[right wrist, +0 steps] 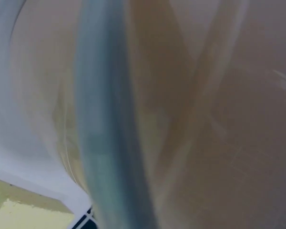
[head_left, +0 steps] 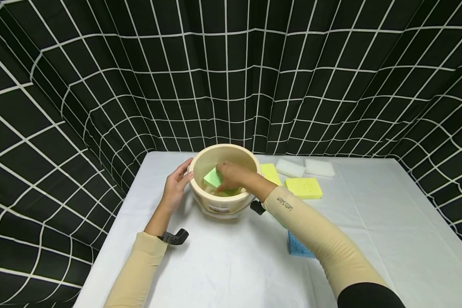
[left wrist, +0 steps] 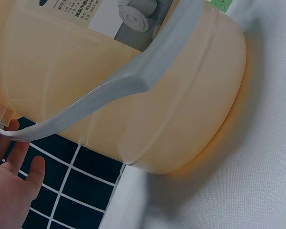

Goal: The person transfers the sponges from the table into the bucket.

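A cream plastic bucket [head_left: 221, 149] with a pale handle [left wrist: 128, 78] and a printed label stands near the back of the table. My left hand [head_left: 175, 185] grips its left rim. In the left wrist view, the left hand [left wrist: 14, 176] is beside the handle's end. Reaching down inside the bucket, my right hand [head_left: 232, 175] holds a light green sponge [head_left: 212, 179] by its right side. The right fingers partly cover that sponge. In the right wrist view the bucket wall [right wrist: 219, 119] fills most of the picture and hides the hand.
Right of the bucket lie a yellow sponge [head_left: 270, 174], another yellow sponge [head_left: 303, 188] and two white pads, the left one [head_left: 290, 168] beside the right one [head_left: 319, 167]. A blue sponge [head_left: 299, 246] is partly under my right forearm. A black gridded curtain [head_left: 231, 85] surrounds the table.
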`<state>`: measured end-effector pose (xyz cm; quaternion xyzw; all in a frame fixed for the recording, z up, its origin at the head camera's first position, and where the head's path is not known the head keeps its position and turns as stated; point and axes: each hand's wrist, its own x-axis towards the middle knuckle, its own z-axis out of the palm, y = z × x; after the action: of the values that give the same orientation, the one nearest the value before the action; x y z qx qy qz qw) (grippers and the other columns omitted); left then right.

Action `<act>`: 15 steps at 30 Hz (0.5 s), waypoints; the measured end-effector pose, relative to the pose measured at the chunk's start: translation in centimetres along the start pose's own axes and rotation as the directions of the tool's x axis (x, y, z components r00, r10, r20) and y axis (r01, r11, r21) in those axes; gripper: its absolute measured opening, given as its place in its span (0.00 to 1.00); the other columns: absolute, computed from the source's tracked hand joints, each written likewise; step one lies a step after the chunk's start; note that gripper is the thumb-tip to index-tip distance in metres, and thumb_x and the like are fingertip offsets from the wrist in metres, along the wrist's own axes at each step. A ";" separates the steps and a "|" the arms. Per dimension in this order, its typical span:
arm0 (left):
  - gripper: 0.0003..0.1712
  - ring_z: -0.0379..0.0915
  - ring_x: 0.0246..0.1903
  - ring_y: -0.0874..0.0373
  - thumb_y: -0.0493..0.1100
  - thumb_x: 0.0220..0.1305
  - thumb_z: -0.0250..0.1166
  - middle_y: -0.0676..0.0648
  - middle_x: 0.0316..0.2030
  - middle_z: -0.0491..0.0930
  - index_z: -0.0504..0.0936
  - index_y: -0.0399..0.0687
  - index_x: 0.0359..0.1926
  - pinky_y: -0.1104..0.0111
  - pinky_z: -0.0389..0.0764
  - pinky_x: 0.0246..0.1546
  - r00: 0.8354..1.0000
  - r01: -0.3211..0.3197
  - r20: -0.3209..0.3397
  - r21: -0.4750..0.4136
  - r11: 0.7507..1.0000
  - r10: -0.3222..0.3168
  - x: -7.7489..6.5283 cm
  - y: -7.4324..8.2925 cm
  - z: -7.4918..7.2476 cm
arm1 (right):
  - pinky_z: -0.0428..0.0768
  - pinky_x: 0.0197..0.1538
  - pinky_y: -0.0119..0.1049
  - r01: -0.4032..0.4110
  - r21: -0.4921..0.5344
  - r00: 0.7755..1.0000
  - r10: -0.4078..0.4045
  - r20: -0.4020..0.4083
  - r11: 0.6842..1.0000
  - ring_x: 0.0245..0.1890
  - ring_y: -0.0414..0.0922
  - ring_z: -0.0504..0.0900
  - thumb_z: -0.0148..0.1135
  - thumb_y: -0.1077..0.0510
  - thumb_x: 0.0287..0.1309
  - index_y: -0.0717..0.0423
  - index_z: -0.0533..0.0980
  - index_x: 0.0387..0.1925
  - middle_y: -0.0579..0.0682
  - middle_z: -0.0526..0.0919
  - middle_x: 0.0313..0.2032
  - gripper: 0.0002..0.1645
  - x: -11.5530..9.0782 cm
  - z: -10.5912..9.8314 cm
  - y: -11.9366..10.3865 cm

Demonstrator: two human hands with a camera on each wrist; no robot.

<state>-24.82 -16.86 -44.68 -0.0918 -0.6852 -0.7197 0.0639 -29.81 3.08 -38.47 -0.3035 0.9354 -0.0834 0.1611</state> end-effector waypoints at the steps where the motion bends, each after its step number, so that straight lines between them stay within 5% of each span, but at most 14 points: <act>1: 0.29 0.52 0.74 0.53 0.35 0.69 0.54 0.40 0.72 0.60 0.63 0.35 0.70 0.79 0.65 0.67 1.000 -0.001 0.001 0.002 1.000 0.001 0.0 0.0 0.0 | 0.76 0.61 0.41 -0.004 -0.002 1.000 0.004 0.008 1.000 0.52 0.49 0.74 0.73 0.49 0.51 0.59 0.69 0.58 0.55 0.76 0.51 0.37 0.0 0.0 0.0; 9: 0.29 0.53 0.74 0.53 0.35 0.69 0.54 0.40 0.72 0.60 0.63 0.34 0.70 0.80 0.66 0.66 1.000 -0.001 -0.002 -0.011 1.000 0.001 0.0 0.2 0.0 | 0.77 0.58 0.40 -0.017 -0.023 0.999 0.018 0.045 1.000 0.49 0.47 0.73 0.72 0.47 0.52 0.59 0.68 0.56 0.53 0.75 0.47 0.36 -0.1 0.0 -0.1; 15: 0.30 0.52 0.74 0.53 0.35 0.69 0.55 0.40 0.72 0.60 0.63 0.34 0.70 0.80 0.66 0.67 1.000 0.007 -0.001 -0.020 1.000 -0.007 -0.1 0.2 0.1 | 0.73 0.66 0.42 0.005 0.002 0.999 -0.005 0.038 1.000 0.57 0.51 0.72 0.70 0.45 0.54 0.64 0.67 0.59 0.58 0.75 0.55 0.39 -0.3 0.0 0.1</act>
<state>-24.71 -16.78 -44.47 -0.0896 -0.6782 -0.7268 0.0611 -29.60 3.32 -38.43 -0.3070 0.9315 -0.0788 0.1787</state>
